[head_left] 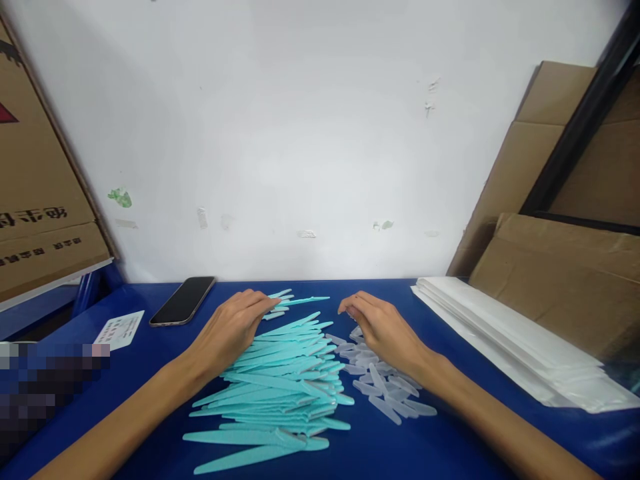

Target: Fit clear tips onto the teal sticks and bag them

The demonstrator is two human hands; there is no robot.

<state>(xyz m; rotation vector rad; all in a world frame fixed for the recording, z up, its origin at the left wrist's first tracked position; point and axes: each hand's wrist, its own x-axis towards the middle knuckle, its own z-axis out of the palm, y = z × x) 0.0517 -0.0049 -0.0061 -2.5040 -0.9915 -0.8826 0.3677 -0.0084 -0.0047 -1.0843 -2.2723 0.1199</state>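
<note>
Turquoise strip (316,299), pinched in the left hand (234,328), seemingly calls for steady holding; the right hand's (384,325) grip I cannot tell.

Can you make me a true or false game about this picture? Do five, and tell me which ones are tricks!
1. The left hand holds a turquoise stick. True.
2. The pale see-through pieces lie left of the turquoise pile. False: they lie to its right.
3. The table is red. False: it is blue.
4. White sheets are stacked on the right side. True.
5. The right hand is holding the phone. False: the phone lies on the table, over on the left.
</note>
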